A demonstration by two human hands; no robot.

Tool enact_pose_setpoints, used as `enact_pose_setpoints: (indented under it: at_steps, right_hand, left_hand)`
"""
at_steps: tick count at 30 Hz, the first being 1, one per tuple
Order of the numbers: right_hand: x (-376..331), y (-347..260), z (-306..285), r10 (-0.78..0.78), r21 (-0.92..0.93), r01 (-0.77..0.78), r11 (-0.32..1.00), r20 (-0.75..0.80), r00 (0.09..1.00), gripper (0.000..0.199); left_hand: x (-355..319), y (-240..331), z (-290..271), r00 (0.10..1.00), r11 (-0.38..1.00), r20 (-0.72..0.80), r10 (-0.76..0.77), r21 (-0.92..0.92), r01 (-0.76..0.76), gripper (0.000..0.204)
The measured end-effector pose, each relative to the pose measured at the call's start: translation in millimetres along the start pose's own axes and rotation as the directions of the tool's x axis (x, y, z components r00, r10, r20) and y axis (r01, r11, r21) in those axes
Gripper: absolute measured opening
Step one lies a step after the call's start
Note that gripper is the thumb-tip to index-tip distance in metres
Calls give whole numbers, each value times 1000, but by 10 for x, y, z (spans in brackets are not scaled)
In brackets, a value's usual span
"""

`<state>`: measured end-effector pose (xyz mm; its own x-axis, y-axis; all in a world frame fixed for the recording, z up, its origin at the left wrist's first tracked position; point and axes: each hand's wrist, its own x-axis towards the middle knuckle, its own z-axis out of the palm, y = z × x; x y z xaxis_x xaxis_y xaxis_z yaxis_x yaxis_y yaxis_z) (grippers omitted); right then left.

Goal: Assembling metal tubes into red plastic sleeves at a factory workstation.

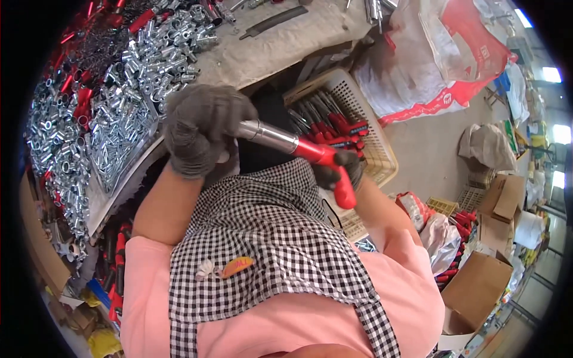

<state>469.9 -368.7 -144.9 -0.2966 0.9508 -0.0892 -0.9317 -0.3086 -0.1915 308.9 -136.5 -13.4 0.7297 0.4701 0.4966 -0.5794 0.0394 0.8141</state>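
I see left grip (200,128) wrapped round steel end of the tool (298,146) | right grip (343,167) pinching its red handle | tool spans both grips, basket (382,155) just beyond.

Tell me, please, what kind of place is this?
Probably a small workshop for assembling hand tools. Heaps of metal sockets cover the bench, a basket holds red-handled tools, and cartons stand on the floor.

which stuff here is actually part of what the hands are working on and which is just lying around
In hand:
- left hand, gloved, around the tool's silver metal end
- right hand, gloved, on the red handle
- red-handled tool

Lying about:
- pile of silver metal fittings
- beige basket of similar tools
- red and white sack
- cardboard boxes
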Motion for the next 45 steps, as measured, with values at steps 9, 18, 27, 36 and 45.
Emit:
enact_pose_setpoints:
  at_steps: [9, 18, 27, 36, 45]
  right_hand:
    - [101, 322, -232, 10, 89, -13, 996, 34, 999, 62]
    - [398, 241, -96, 96, 218, -109, 970, 71, 993, 75]
    - [-49, 138, -50, -169, -70, 157, 985, -223, 960, 73]
    - [-1137, -492, -186, -567, -751, -96, 654, -570, 594, 72]
    - [127, -276, -2279, -370, -275, -577, -769, -544, 753, 79]
  left_hand:
    - [37, -64, -108, 981, 877, 135, -142, -442, 188, 50]
    - [119, 168, -308, 970, 880, -18, -241, -425, 211, 50]
    - [303, 119, -568, 957, 809, 271, -100, -537, 237, 47]
    - [-422, 131, -779, 901, 840, -433, -14, 483, 246, 24]
    - [-662, 140, -1029, 903, 489, -422, 75, 805, 336, 15]
